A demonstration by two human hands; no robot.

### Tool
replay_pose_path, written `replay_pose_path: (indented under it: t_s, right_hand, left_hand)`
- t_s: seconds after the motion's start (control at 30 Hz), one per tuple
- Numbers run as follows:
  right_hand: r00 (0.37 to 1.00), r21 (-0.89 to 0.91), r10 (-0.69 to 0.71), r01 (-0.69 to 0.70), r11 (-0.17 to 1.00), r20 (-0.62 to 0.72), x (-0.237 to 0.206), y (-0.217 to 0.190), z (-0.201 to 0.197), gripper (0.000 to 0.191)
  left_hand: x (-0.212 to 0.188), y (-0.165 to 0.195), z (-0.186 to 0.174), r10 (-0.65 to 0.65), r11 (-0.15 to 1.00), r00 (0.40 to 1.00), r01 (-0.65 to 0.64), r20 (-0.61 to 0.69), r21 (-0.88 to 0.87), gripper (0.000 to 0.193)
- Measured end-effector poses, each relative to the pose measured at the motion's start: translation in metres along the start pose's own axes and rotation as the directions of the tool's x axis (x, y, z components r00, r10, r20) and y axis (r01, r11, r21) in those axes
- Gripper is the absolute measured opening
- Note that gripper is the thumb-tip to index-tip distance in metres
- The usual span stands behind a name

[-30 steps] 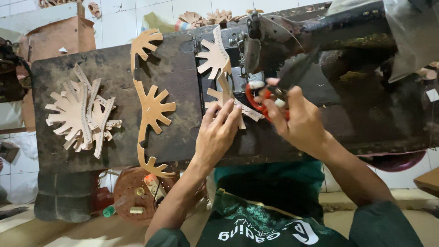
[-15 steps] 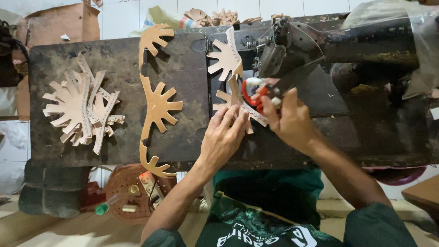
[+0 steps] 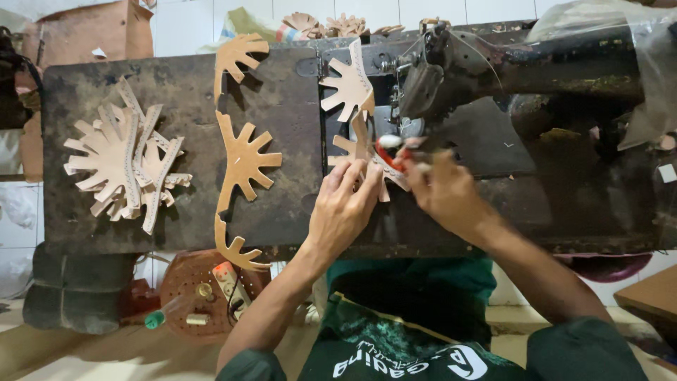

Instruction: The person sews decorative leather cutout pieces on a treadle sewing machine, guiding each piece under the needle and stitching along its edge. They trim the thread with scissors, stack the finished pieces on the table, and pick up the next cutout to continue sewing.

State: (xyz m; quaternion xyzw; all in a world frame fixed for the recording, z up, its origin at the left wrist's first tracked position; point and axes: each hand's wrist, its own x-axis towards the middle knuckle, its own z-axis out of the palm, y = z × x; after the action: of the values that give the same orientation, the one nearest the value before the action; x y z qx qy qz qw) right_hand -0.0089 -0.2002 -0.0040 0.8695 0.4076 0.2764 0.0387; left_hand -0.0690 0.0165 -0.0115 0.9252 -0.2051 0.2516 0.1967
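Note:
My left hand (image 3: pixel 345 212) lies with fingers spread on a tan fan-shaped leather piece (image 3: pixel 361 149), pressing it onto the bed of a dark sewing machine (image 3: pixel 493 67) just below the needle area. My right hand (image 3: pixel 448 194) is closed on red-handled scissors (image 3: pixel 391 149) right beside the needle, touching the same piece. A second fan-shaped piece (image 3: pixel 349 85) trails upward from it behind the machine head. The scissor blades are hidden.
A chain of joined tan pieces (image 3: pixel 243 159) runs down the worn dark table (image 3: pixel 183 77) to its front edge. A stack of pale cut pieces (image 3: pixel 123 166) lies at the left. Below the table stands a round pegged board (image 3: pixel 201 293) with small tools. Plastic sheeting (image 3: pixel 635 42) covers the machine's right end.
My right hand has moved the red-handled scissors left, up against the needle area. My left hand has stayed pressed on the leather piece. The view has shifted slightly.

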Motion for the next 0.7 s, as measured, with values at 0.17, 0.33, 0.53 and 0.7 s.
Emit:
replay_pose_path:
  t_s: [0.17,0.33,0.53,0.7]
  right_hand:
    - [0.874,0.617,0.482,-0.416,0.668,0.068,-0.027,0.016,-0.025,0.018]
    - [0.732,0.731,0.401,-0.655,0.191,0.551,-0.092,0.087,-0.071,0.049]
    - [0.611,0.321,0.646,-0.791,0.521,0.457,-0.11,0.127,-0.06,0.054]
    - [0.862,0.248,0.506,-0.496,0.832,0.029,-0.075,0.095,-0.058,0.032]
  left_hand:
    - [0.007,0.003,-0.005,0.013,1.0,0.999,-0.012,-0.032,0.02,0.034]
    - [0.016,0.006,-0.011,0.036,0.993,0.999,-0.037,-0.006,-0.11,0.029]
    - [0.024,0.016,-0.005,0.021,0.995,0.991,-0.008,0.132,-0.1,0.038]
    - [0.043,0.018,0.007,0.063,0.997,0.996,-0.059,0.061,-0.058,0.041]
